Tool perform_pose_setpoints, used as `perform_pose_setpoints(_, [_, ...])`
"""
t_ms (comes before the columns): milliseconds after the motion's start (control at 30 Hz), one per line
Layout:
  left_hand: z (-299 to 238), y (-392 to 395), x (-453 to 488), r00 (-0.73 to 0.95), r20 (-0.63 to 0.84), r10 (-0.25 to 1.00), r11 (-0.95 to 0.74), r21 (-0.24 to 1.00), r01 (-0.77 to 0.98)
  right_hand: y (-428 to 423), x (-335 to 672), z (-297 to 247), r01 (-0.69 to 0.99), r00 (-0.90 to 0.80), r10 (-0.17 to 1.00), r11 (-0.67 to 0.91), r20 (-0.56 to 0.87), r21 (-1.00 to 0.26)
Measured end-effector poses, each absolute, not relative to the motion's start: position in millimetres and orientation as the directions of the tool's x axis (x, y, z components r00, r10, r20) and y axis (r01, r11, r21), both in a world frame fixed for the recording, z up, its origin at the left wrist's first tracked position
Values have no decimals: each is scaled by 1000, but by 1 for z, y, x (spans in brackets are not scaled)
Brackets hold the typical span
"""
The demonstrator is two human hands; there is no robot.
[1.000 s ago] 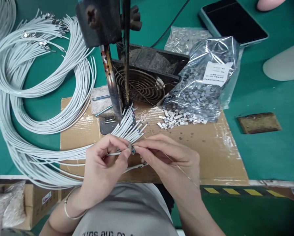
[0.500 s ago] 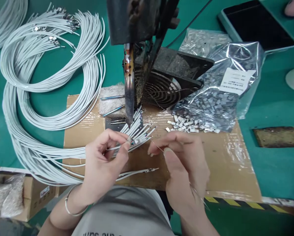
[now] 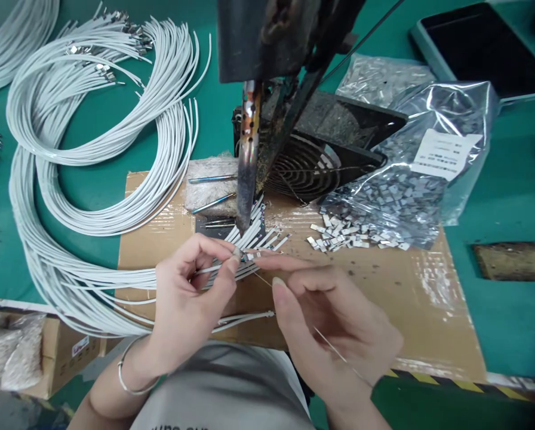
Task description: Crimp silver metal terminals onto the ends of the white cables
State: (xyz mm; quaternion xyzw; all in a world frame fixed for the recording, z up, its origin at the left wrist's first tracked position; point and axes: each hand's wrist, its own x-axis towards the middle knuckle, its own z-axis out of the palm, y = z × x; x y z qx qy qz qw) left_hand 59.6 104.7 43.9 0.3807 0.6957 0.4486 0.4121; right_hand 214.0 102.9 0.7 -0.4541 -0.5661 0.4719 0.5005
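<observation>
My left hand [image 3: 191, 292] pinches the end of a thin white cable [image 3: 205, 270] between thumb and forefinger, just below the tip of a fixed soldering iron [image 3: 247, 173]. Beside it my right hand [image 3: 334, 322] is closed on a fine solder wire [image 3: 325, 345], its forefinger reaching to the cable end. A fan of white cable ends [image 3: 258, 236] lies on the cardboard sheet [image 3: 384, 286] under the iron.
Large loops of white cables [image 3: 92, 155] cover the green table at left. A black fan [image 3: 321, 155] stands behind the iron. An open bag of small metal parts [image 3: 397, 185] spills onto the cardboard. A dark tablet [image 3: 482, 48] lies top right; a brown sponge [image 3: 513, 261] at right.
My right hand drew away from the cable end, then came back to it with the solder wire. The view has shifted so the table appears further right.
</observation>
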Motion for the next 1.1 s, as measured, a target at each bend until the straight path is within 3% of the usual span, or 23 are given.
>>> perform_pose_setpoints(833, [45, 105, 58, -350, -229, 908, 310, 930, 196, 106, 212, 4, 9, -12, 997, 79, 79, -997])
perform_pose_setpoints(1100, [41, 106, 59, -352, -197, 915, 279, 939, 201, 106, 203, 10, -52, 64, 997, -44, -47, -998])
